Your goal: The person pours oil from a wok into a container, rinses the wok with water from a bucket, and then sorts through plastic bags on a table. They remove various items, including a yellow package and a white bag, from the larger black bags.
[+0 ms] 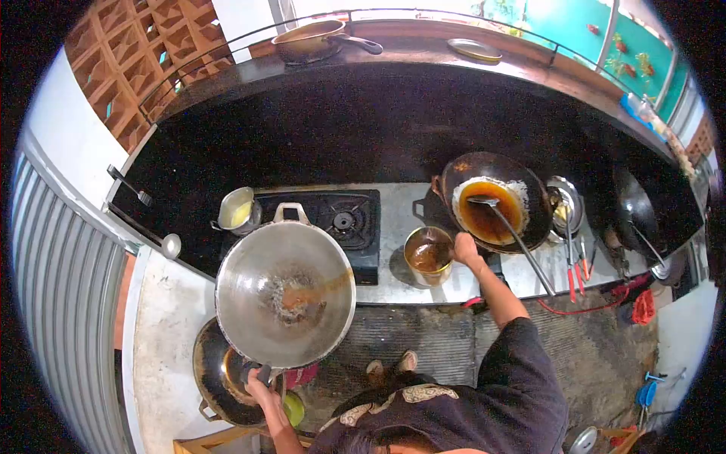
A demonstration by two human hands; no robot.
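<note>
My left hand is closed around the near handle of a large silver wok, which is tilted so its inside faces up at me. A little brown residue and liquid marks the wok's bottom. My right hand grips the side of a gold-coloured pot with dark brown liquid inside; the exact hold is partly hidden by my fingers. Right of that hand sits a dark wok of brown liquid, with a long-handled ladle resting in it. Below the silver wok, another dark wok stands on the white counter.
A gas stove lies behind the silver wok, beside a small pot with yellowish contents. Red-handled tongs and a metal bowl are at the right. A frying pan sits on the back ledge.
</note>
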